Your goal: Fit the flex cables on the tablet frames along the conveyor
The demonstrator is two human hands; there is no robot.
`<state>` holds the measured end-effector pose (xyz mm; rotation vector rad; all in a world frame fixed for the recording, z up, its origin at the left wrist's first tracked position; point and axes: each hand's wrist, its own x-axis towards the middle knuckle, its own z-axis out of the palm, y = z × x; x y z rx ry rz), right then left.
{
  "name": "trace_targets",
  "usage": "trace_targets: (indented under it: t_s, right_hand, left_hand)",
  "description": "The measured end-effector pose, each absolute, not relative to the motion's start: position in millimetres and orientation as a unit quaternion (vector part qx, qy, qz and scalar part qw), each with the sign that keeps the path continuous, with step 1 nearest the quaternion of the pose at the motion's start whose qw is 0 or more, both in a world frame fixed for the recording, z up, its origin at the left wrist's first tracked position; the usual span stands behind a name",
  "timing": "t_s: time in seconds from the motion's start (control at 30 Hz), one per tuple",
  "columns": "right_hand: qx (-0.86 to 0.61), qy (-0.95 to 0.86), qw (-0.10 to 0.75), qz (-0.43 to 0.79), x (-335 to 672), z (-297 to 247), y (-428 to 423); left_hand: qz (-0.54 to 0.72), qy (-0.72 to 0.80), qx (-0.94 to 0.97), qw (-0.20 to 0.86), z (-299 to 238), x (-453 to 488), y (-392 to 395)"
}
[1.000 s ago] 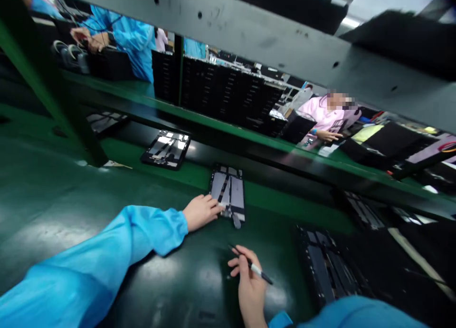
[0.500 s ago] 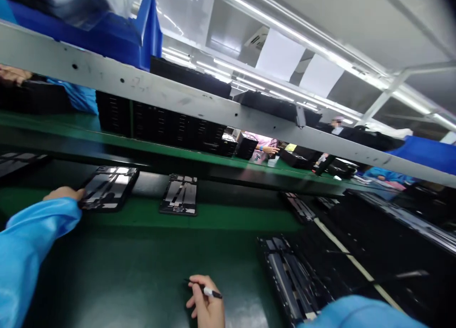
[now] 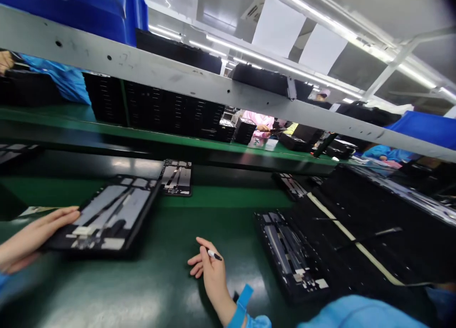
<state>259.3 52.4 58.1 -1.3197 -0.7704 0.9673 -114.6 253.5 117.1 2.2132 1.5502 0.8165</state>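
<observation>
My left hand (image 3: 30,237) grips the left edge of an open tablet chassis (image 3: 107,216), a black frame with grey plates inside, and holds it just above the green bench (image 3: 160,280). My right hand (image 3: 210,268) rests on the bench near the middle, fingers pinched on a slim black-and-white pen-like tool (image 3: 213,255). A second chassis (image 3: 176,177) lies further back on the conveyor strip. A third chassis (image 3: 290,256) lies to the right of my right hand.
A grey shelf beam (image 3: 199,88) crosses overhead with blue bins (image 3: 92,7) on it. Stacks of black trays (image 3: 156,111) stand behind the conveyor. Black trays (image 3: 374,223) fill the right side. People in blue and pink coats work beyond the beam.
My left hand has pulled the near chassis off the conveyor strip toward me; it is now larger and closer. My right hand with the tool has shifted slightly up the bench.
</observation>
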Motion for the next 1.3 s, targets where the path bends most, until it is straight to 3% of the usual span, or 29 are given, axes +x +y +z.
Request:
trace_targets:
  t_s: [0.1,0.17,0.4,0.57,0.7,1.0,1.3]
  right_hand:
    - [-0.575,-0.341,0.626,0.403,260.1,58.4,50.1]
    - [-0.582,-0.345,0.631,0.379,265.3,58.1,48.8]
    - [-0.590,-0.393,0.583,0.396,297.5,63.0,17.5]
    - [-0.591,-0.487,0.475,0.434,303.4,76.6,-24.9]
    - [-0.610,-0.488,0.462,0.420,308.1,84.1,-30.4]
    - [-0.643,-0.523,0.465,0.310,305.1,99.3,-30.2]
    - [-0.512,-0.694,0.387,0.326,241.3,110.9,-4.6]
  left_hand:
    - [0.284,0.544,0.664,0.427,89.9,-85.6,182.3]
    - [0.285,0.516,0.642,0.490,78.8,-48.4,143.1]
    - [0.229,0.401,0.826,0.323,91.1,3.4,105.1]
    - [0.209,0.328,0.870,0.304,73.2,-9.7,81.0]
    - [0.230,0.360,0.863,0.269,61.3,6.0,56.9]
    - [0.178,0.384,0.866,0.265,106.1,9.6,56.7]
    - [0.234,0.311,0.862,0.325,107.1,32.1,45.1]
